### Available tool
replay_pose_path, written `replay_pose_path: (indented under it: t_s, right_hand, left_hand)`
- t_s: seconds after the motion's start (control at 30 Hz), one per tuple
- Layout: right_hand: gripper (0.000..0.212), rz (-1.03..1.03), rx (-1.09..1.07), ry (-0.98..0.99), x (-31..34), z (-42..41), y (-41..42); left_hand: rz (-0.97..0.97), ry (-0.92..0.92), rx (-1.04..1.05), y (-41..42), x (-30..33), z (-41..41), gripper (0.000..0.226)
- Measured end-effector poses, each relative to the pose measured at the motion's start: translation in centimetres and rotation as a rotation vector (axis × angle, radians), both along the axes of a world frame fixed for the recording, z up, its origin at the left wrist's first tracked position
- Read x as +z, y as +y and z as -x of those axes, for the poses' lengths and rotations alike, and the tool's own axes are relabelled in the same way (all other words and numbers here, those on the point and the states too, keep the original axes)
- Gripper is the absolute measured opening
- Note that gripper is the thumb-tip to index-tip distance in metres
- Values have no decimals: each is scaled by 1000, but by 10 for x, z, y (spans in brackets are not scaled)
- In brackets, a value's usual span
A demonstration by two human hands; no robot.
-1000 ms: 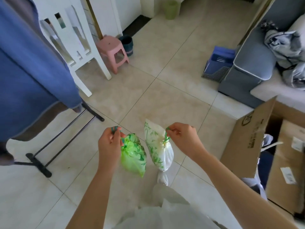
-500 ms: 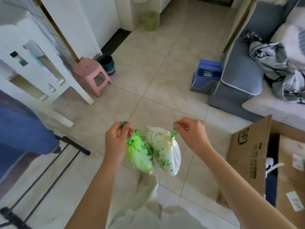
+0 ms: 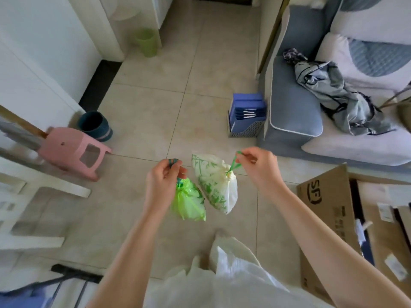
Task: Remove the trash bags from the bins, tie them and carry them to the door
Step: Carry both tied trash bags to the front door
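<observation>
Head camera view: a person carries two tied trash bags over a tiled floor [image 3: 144,112], the left hand [image 3: 161,185] gripping the drawstring of a green bag [image 3: 189,202] and the right hand [image 3: 259,170] pinching the green tie of a white leaf-print bag [image 3: 213,185]; both bags hang side by side, near centre, with a pink stool [image 3: 71,150] at left and a cardboard box [image 3: 333,210] at right

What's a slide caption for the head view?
Left hand holds a tied green bag, right hand a tied white bag, both hanging above the tiled floor.
</observation>
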State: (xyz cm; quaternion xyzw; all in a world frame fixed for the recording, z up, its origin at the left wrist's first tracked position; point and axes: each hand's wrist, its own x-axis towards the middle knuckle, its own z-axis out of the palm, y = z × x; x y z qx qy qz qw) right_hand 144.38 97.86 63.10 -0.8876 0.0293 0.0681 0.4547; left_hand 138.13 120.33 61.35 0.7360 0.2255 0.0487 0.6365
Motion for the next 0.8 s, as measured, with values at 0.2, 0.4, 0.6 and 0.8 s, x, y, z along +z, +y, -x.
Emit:
replay_pose_path:
  t_s: [0.2, 0.4, 0.6, 0.8]
  right_hand:
    - [14, -10, -19, -65, 4, -129, 28]
    - [12, -26, 61, -29, 8, -255, 49]
    - [12, -10, 79, -18, 9, -374, 66]
    - [12, 39, 35, 8, 0, -495, 92]
  left_hand:
    - [-16, -46, 12, 20, -4, -133, 13]
    - [-66, -59, 45, 38, -3, -263, 18]
    - [-90, -55, 59, 57, -2, -382, 14]
    - [-95, -51, 4, 85, -9, -512, 13]
